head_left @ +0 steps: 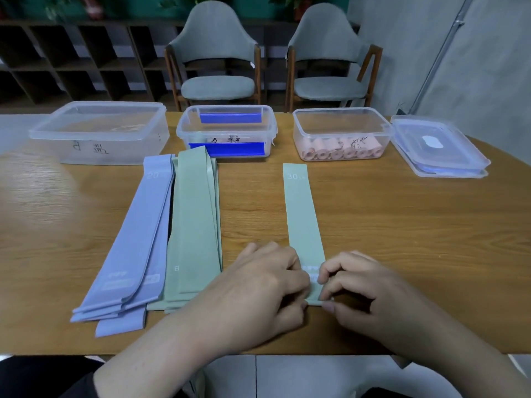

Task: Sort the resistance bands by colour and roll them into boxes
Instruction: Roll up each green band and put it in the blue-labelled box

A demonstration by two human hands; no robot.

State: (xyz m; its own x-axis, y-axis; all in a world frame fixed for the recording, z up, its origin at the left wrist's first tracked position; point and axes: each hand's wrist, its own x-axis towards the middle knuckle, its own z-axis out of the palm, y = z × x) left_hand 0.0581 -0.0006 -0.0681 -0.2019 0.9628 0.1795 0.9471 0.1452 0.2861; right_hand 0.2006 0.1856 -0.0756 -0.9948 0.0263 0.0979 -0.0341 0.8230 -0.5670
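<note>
A single green band marked 30 lies flat on the table, running away from me. My left hand and my right hand both pinch its near end, fingers curled over the edge. To the left lies a stack of green bands, and beside it a stack of blue bands. At the back stand three clear boxes: a left box, a middle box with blue clips, and a right box holding several rolled pink bands.
Stacked clear lids rest at the far right of the wooden table. Two grey chairs stand behind the table, with dark shelving to the left.
</note>
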